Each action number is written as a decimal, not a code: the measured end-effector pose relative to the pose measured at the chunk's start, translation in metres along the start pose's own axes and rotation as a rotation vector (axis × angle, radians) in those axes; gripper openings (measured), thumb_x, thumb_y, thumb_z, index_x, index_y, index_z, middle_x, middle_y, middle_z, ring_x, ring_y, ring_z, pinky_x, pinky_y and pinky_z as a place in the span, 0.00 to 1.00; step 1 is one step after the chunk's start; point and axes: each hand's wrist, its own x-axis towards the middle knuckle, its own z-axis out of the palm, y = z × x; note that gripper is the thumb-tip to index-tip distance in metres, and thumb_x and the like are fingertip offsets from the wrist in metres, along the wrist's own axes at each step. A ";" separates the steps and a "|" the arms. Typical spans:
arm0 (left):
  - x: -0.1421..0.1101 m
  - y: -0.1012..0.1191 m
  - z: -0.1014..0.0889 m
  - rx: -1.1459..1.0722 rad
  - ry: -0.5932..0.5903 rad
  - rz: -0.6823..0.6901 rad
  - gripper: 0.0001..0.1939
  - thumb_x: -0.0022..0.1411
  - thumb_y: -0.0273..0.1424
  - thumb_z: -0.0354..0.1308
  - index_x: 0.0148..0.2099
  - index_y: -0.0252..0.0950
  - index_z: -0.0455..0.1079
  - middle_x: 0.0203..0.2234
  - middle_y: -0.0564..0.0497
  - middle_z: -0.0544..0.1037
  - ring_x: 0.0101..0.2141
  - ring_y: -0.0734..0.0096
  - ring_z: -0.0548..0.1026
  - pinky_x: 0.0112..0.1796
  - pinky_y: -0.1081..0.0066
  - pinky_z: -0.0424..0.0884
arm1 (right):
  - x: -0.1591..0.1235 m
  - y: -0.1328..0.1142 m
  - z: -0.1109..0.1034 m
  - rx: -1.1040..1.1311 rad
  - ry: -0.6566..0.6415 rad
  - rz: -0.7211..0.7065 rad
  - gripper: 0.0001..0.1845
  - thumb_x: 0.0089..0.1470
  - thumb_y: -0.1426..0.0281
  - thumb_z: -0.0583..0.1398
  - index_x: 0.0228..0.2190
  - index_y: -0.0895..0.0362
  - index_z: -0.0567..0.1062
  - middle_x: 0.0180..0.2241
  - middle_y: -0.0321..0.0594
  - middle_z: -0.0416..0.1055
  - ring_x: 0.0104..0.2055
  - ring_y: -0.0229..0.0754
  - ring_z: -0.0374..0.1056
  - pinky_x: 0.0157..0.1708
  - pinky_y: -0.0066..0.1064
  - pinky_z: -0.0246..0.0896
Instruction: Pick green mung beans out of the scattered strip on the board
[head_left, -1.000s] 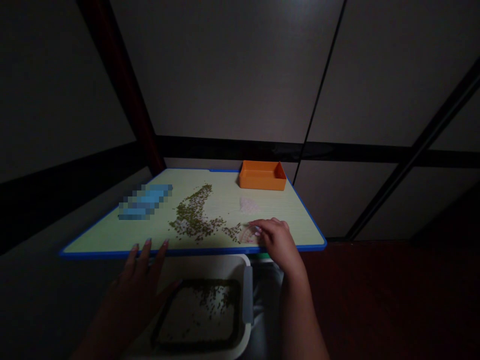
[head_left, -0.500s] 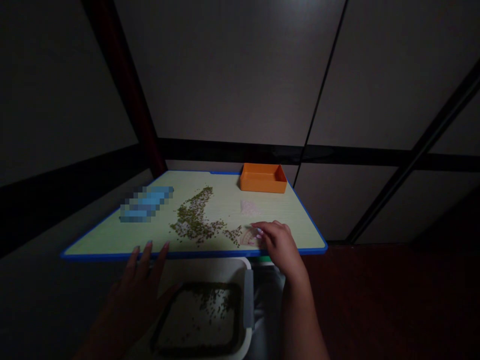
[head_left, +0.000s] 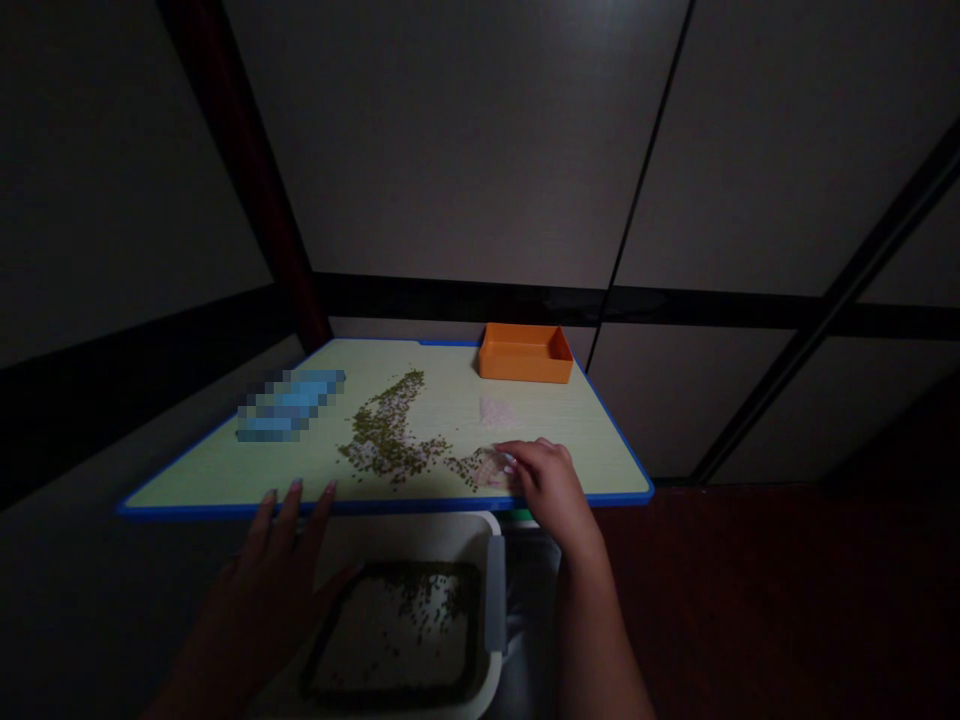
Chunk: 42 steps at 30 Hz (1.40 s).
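Observation:
My right hand [head_left: 551, 485] rests on a pale green board with a blue rim [head_left: 570, 420], its fingertips over a translucent curved plastic piece [head_left: 487, 470], perhaps a scraper. That piece touches the right end of a scattered trail of small green beans [head_left: 382, 435]. A small pile of pale grains [head_left: 495, 412] lies just beyond my fingers. My left hand [head_left: 274, 590] is spread open, its fingertips at the board's near edge, holding nothing.
An orange rectangular tray [head_left: 525, 352] stands at the board's far edge. A pixelated blue object [head_left: 289, 405] lies at the left. Below the near edge sits a white tub [head_left: 420, 535] with a dark-rimmed tray holding scattered beans. Dark wall panels surround the board.
My right hand and the translucent piece have shifted slightly left toward the beans. My left hand has barely moved.

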 end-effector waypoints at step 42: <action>-0.002 -0.006 0.012 0.053 0.040 0.044 0.40 0.63 0.52 0.43 0.70 0.37 0.53 0.70 0.29 0.56 0.70 0.34 0.51 0.50 0.38 0.73 | -0.004 -0.002 -0.002 0.079 0.034 -0.048 0.19 0.61 0.80 0.57 0.46 0.52 0.81 0.43 0.41 0.81 0.44 0.47 0.72 0.48 0.40 0.59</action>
